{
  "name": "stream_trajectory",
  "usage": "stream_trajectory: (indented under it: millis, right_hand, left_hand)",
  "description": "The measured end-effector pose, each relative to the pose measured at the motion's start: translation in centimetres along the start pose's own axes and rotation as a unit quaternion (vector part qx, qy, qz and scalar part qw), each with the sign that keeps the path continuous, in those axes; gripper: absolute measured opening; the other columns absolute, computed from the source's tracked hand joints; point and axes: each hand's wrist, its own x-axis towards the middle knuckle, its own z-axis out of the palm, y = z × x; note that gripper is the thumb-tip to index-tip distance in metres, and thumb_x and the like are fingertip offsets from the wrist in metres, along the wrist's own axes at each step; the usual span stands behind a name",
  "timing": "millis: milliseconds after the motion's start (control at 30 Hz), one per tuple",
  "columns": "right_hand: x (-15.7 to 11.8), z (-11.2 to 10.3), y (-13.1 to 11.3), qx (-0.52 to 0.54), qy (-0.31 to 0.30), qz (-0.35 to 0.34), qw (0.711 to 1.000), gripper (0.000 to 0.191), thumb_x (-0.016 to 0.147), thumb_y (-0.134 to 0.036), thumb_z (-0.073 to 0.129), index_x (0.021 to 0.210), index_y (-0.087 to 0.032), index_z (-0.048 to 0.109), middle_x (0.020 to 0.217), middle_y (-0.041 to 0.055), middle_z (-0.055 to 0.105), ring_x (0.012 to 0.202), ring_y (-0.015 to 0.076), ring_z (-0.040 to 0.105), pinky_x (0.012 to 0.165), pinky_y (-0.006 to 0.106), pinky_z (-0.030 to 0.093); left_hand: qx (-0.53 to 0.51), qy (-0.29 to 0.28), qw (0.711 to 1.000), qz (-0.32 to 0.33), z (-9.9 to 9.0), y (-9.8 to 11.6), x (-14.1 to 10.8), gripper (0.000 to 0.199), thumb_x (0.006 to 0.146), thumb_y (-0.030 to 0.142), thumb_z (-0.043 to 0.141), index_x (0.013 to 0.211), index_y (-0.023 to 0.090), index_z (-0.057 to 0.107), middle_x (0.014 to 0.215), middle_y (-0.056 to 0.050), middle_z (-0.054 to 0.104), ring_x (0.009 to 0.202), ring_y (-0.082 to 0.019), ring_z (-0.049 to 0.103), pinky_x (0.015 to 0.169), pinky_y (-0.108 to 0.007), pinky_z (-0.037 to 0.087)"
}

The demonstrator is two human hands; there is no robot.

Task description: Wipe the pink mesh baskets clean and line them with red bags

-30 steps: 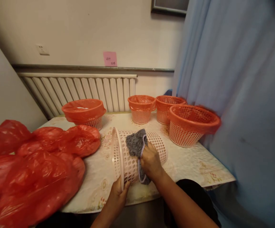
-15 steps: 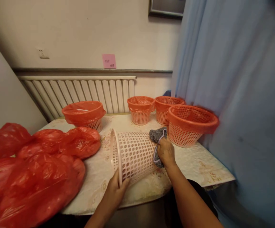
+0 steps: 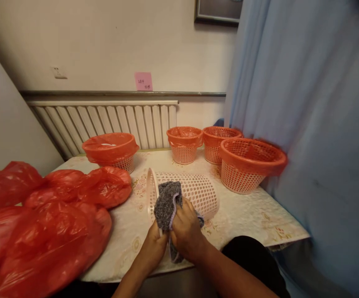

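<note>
A pale pink perforated wastebasket lies on its side on the table, its mouth facing left. My left hand grips the rim at the near side of that mouth, thumb outside. Bunched in my right hand is a grey cloth with a light purple edge. The cloth presses on the wastebasket's outer wall close to the rim, just above my left hand. Part of the near wall is hidden behind the cloth and my right hand.
Several wastebaskets lined with red bags stand along the back, one at left and another at right. Puffed red plastic bags cover the table's left side. A blue curtain hangs at right; a radiator is behind the flowered tablecloth.
My right hand has moved the cloth left along the wastebasket, from its base end to near the rim. My left hand keeps its grip on the rim.
</note>
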Motion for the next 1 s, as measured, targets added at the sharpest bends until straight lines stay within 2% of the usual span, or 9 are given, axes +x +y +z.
stream_trajectory:
  millis: [133,300,433,567,700,767,867,933,1000]
  right_hand:
    - [0.1,0.1,1.2,-0.020,-0.023,0.022,0.999,0.024,0.079,-0.012,0.043,0.089,-0.015,0.065,0.090,0.0114,0.061,0.098,0.0273,0.047,0.095,0.047,0.039]
    - [0.2,-0.9,6.6,-0.057,-0.047,0.138,0.988,0.036,0.077,-0.003,0.041,0.101,-0.017,0.065,0.096,0.0092,0.064,0.098,0.0236,0.048,0.092,0.036,0.040]
    - [-0.1,-2.2,11.0,-0.125,-0.069,0.269,0.952,0.043,0.075,-0.001,0.042,0.109,-0.016,0.064,0.102,0.0088,0.064,0.097,0.0213,0.050,0.088,0.029,0.038]
    - [-0.4,-2.9,12.3,-0.176,-0.098,0.357,0.912,0.032,0.076,-0.004,0.043,0.096,-0.014,0.066,0.090,0.0091,0.065,0.089,0.0205,0.051,0.081,0.028,0.037]
    - [-0.1,-2.5,9.8,-0.123,-0.065,0.296,0.945,0.034,0.072,-0.003,0.044,0.095,-0.016,0.065,0.091,0.0090,0.063,0.092,0.0218,0.049,0.083,0.030,0.037]
    - [0.1,-2.0,7.6,-0.076,-0.040,0.232,0.969,0.036,0.069,-0.002,0.043,0.094,-0.017,0.064,0.090,0.0083,0.062,0.091,0.0222,0.049,0.083,0.032,0.038]
    - [0.0,-1.1,4.0,-0.018,-0.012,0.108,0.994,0.026,0.071,-0.006,0.042,0.080,-0.018,0.063,0.082,0.0076,0.059,0.087,0.0234,0.048,0.084,0.038,0.040]
    - [-0.2,-0.5,2.0,0.010,0.002,0.031,0.999,0.022,0.073,-0.009,0.041,0.077,-0.018,0.061,0.081,0.0078,0.058,0.090,0.0246,0.047,0.088,0.044,0.039]
    - [-0.3,-0.2,0.9,0.019,0.011,-0.008,1.000,0.023,0.075,-0.011,0.041,0.081,-0.018,0.062,0.086,0.0085,0.058,0.095,0.0258,0.047,0.092,0.047,0.037]
  left_hand:
    - [-0.006,-0.029,1.000,0.003,0.3,-1.2,-0.3,0.042,0.089,0.037,0.047,0.124,0.014,0.051,0.122,-0.012,0.062,0.117,-0.027,0.054,0.104,-0.044,0.038]
    - [0.024,-0.027,0.999,-0.021,0.5,-1.8,-0.7,0.043,0.089,0.035,0.046,0.125,0.012,0.050,0.125,-0.014,0.061,0.121,-0.028,0.052,0.106,-0.044,0.037]
    - [0.045,-0.031,0.998,-0.020,0.5,-1.8,-1.1,0.041,0.090,0.034,0.045,0.124,0.014,0.053,0.126,-0.012,0.061,0.122,-0.027,0.052,0.107,-0.043,0.037]
    - [0.037,-0.042,0.998,-0.010,0.5,-2.0,-1.3,0.042,0.090,0.035,0.044,0.124,0.014,0.053,0.126,-0.013,0.061,0.122,-0.027,0.052,0.107,-0.044,0.037]
    - [0.035,-0.034,0.999,-0.005,0.4,-2.1,-1.2,0.041,0.089,0.033,0.047,0.124,0.014,0.055,0.126,-0.012,0.062,0.121,-0.027,0.053,0.107,-0.045,0.037]
    - [0.028,-0.036,0.999,-0.001,0.4,-2.2,-1.1,0.041,0.089,0.033,0.047,0.124,0.014,0.055,0.124,-0.012,0.063,0.119,-0.027,0.054,0.105,-0.045,0.039]
    - [0.016,-0.047,0.999,0.009,0.5,-2.5,-1.1,0.041,0.090,0.036,0.045,0.123,0.014,0.055,0.124,-0.012,0.063,0.117,-0.028,0.056,0.103,-0.044,0.042]
    - [0.019,-0.056,0.998,0.018,0.5,-2.7,-1.2,0.040,0.091,0.038,0.044,0.122,0.014,0.055,0.125,-0.013,0.062,0.117,-0.028,0.056,0.101,-0.043,0.043]
    - [0.026,-0.061,0.997,0.025,0.6,-2.9,-1.4,0.039,0.092,0.038,0.044,0.122,0.015,0.054,0.126,-0.013,0.061,0.117,-0.028,0.056,0.101,-0.042,0.043]
